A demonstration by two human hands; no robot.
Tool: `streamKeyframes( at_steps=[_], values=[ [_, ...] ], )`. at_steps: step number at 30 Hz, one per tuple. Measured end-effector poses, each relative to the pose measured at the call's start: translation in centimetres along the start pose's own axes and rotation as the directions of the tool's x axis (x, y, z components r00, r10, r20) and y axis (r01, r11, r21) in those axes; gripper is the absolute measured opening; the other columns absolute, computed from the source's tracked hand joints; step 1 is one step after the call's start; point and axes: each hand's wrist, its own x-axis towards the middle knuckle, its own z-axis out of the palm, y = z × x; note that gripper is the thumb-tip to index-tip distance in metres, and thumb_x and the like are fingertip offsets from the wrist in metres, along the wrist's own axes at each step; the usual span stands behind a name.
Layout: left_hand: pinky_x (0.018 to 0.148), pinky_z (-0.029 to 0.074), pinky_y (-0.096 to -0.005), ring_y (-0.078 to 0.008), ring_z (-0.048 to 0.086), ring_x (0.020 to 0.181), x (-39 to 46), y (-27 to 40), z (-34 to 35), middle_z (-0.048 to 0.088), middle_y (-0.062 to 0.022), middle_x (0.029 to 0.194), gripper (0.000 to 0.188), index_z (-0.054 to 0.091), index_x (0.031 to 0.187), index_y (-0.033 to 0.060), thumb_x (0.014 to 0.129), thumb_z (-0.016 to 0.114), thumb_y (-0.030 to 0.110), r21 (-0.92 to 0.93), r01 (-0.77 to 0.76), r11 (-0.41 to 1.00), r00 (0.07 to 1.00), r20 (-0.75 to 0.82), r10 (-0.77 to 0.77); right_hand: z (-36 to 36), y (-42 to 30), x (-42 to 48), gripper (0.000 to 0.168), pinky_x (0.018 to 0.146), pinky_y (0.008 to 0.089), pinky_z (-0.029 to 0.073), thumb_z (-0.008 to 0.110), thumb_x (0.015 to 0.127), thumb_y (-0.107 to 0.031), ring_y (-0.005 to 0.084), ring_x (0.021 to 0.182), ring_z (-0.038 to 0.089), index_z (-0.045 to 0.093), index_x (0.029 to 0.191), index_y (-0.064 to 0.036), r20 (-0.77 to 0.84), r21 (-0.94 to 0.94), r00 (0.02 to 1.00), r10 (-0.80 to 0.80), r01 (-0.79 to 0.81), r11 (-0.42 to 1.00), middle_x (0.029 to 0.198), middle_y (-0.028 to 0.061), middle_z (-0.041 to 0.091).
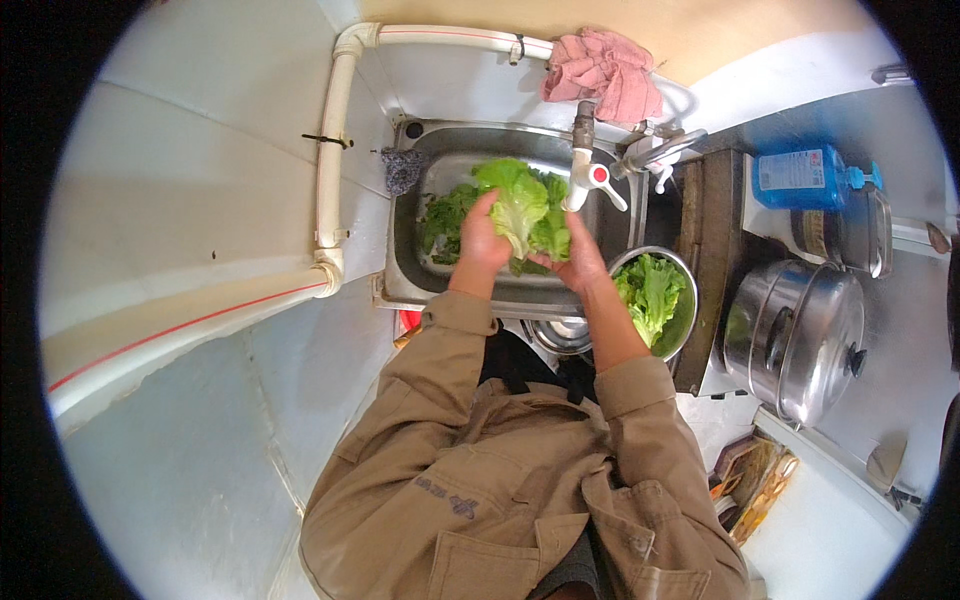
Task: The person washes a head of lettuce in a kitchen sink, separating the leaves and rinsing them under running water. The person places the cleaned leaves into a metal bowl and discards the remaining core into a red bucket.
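Over a stainless-steel sink (409, 240), my left hand (482, 236) grips a pale green lettuce leaf (517, 199) by its side. My right hand (581, 255) is around a second, darker lettuce leaf (555, 232), its fingers reaching under the leaves. More leafy greens (448, 217) lie in the sink to the left of my hands. A white tap (581, 184) with a red-dotted lever stands just above my right hand; whether water runs from it I cannot tell. Beside my right forearm, a metal bowl (686, 326) holds lettuce leaves (651, 296).
A pink cloth (600, 75) hangs over the pipe behind the tap. A dark mesh scrubber (401, 171) hangs at the sink's left rim. To the right are a blue pump bottle (799, 178) and a lidded steel pot (795, 341). A white pipe (330, 150) runs along the left wall.
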Motion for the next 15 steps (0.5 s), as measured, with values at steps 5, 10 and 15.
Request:
streamKeyframes(
  at_steps=[5,10,15],
  values=[
    [0.095,0.048,-0.0394,-0.024,0.06,0.108,1.3,-4.8,-0.5,0.062,-0.0124,0.123,0.04,0.055,0.13,-0.0028,0.102,0.053,0.026,0.497,-0.246,0.832,0.958,-0.007,0.287,-0.3,1.8,0.2,0.046,0.078,0.0385,0.057,0.072,0.092,-0.026,0.0203,0.105,0.065,0.055,0.13,-0.007,-0.09,-0.103,0.981,-0.174,0.165,0.981,0.117,0.0076,0.065],
    [0.093,0.049,-0.0342,-0.0196,0.06,0.109,1.3,-4.4,1.1,0.06,-0.0119,0.126,0.048,0.045,0.139,-0.0006,0.098,0.062,0.019,0.455,-0.172,0.874,0.976,-0.038,0.213,-0.8,-0.4,-1.1,0.034,0.071,0.0371,0.06,0.065,0.089,-0.005,0.0219,0.091,0.068,0.057,0.122,-0.004,-0.2,-0.18,0.96,-0.198,0.163,0.97,0.108,0.0084,0.067],
    [0.095,0.05,-0.0447,-0.0293,0.059,0.117,3.4,-1.7,0.1,0.057,-0.0168,0.134,0.043,0.045,0.137,0.002,0.1,0.056,0.022,0.383,-0.182,0.905,0.98,-0.002,0.198,-5.1,-2.0,-5.9,0.036,0.071,0.0321,0.057,0.064,0.088,-0.005,0.0219,0.09,0.068,0.058,0.123,0.0,-0.225,-0.461,0.824,-0.52,0.38,0.802,0.108,0.0088,0.069]
  ],
)
